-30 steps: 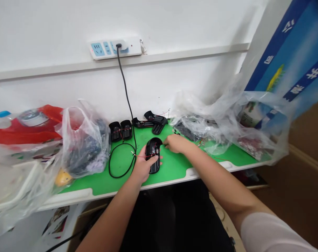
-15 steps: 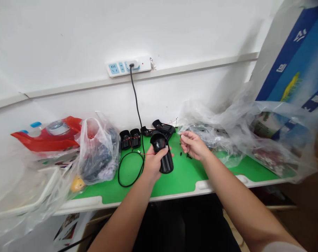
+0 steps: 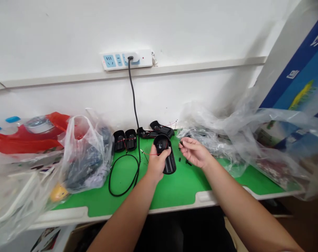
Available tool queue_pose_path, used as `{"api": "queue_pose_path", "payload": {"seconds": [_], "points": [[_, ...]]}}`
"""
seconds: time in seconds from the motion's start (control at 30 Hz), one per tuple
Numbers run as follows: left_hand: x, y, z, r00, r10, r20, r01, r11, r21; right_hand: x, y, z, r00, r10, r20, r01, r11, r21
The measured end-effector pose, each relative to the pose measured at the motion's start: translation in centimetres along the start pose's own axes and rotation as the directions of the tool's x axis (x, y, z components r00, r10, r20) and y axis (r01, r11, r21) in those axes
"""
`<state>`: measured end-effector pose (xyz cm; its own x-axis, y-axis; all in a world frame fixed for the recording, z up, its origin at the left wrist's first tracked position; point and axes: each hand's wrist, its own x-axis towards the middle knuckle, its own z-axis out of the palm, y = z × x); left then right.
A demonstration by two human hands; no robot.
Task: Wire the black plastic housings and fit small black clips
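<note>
My left hand is closed around a black plastic casing with a rounded hollow top and ribbed lower half. Thin red and black wires with a small white connector trail from it to the left. To its right, my right hand pinches a small black part, too small to name exactly. Several tiny black pieces lie on the green mat between and below the hands. Behind the held casing rest similar black casings with red wires, and another pair sits further left.
A black cable drops from a white power strip on the wall and coils on the mat. Clear plastic bags stand at the left and right. A red bag and a blue box flank the table.
The camera view has shifted slightly. The casing stays in my left hand, now turned a little. My right hand stays pinched beside it, its small black part showing more clearly.
</note>
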<state>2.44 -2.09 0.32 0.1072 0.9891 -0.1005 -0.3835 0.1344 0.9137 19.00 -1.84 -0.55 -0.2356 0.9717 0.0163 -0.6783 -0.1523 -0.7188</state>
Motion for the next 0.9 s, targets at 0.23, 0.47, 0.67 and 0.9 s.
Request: {"api": "queue_pose_path", "payload": {"seconds": [0.23, 0.47, 0.67, 0.9], "points": [[-0.1, -0.1, -0.4, 0.999, 0.040, 0.022, -0.040, 0.999, 0.001, -0.3, 0.8, 0.4, 0.997, 0.051, -0.058, -0.058, 0.990, -0.131], [0.0, -0.2, -0.4, 0.998, 0.050, 0.026, -0.050, 0.999, 0.000, -0.3, 1.1, 0.5, 0.998, 0.051, -0.029, -0.054, 0.990, -0.129], [0.0, -0.1, -0.4, 0.996, 0.062, 0.057, -0.064, 0.997, 0.035, -0.2, 1.5, 0.5, 0.995, 0.046, -0.084, -0.061, 0.981, -0.182], [0.0, -0.6, -0.5, 0.993, 0.062, 0.101, -0.068, 0.996, 0.057, -0.3, 1.7, 0.7, 0.995, 0.034, -0.094, -0.057, 0.965, -0.255]]}}
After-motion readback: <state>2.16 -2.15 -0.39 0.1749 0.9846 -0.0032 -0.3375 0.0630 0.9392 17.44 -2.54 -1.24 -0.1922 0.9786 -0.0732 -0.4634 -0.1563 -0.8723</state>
